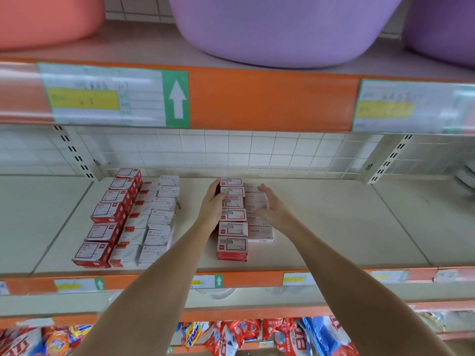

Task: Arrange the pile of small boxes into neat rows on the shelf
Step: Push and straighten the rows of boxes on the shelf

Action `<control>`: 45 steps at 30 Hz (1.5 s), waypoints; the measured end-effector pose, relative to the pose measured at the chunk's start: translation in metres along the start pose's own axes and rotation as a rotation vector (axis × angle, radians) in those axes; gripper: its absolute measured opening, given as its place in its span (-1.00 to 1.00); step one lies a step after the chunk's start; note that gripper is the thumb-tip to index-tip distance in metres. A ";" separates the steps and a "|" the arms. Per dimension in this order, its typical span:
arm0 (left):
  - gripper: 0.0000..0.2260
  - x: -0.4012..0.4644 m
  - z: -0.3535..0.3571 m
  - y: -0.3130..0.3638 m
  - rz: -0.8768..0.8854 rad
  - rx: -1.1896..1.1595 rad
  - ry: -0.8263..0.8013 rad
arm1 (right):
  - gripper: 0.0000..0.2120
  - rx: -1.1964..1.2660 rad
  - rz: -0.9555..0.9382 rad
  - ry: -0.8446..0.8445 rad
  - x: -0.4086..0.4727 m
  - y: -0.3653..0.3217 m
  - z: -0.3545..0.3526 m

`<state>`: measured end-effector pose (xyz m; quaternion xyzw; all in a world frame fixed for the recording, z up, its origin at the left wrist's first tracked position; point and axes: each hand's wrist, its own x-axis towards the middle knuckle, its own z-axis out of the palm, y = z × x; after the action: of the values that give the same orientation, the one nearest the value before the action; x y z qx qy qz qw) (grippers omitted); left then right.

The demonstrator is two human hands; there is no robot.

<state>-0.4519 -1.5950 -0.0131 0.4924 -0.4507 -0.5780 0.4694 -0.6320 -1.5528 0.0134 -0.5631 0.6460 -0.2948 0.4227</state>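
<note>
On the beige shelf [334, 222], a row of red-and-white boxes [233, 228] runs front to back, stacked two or three high. A row of flat white staple boxes [260, 231] lies against its right side. My left hand [211, 208] presses against the left side of the red row near the back, fingers over the box tops. My right hand [270, 204] rests with straight fingers on the white staple boxes. Further left stand a row of red boxes [102, 227] and two rows of white paper-clip boxes [151, 227].
An upper shelf with an orange edge strip [257, 98] and price labels hangs overhead, carrying purple basins [282, 27] and a pink basin [46, 19]. Below, detergent bags [244, 335] fill a lower shelf. A slotted upright [74, 152] stands at the back left.
</note>
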 end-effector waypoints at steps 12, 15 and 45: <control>-0.61 0.003 -0.001 -0.002 -0.052 0.004 0.002 | 0.18 -0.389 -0.084 -0.249 -0.022 0.007 -0.008; -0.61 0.003 0.000 -0.001 -0.071 -0.016 0.006 | 0.16 -0.407 -0.086 -0.220 -0.020 0.009 -0.009; -0.54 -0.054 0.006 0.006 -0.034 -0.117 -0.169 | -0.32 0.783 0.100 0.061 -0.004 -0.022 0.078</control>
<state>-0.4537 -1.5419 0.0010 0.4210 -0.4457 -0.6509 0.4477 -0.5528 -1.5460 -0.0040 -0.3182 0.5234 -0.5146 0.6000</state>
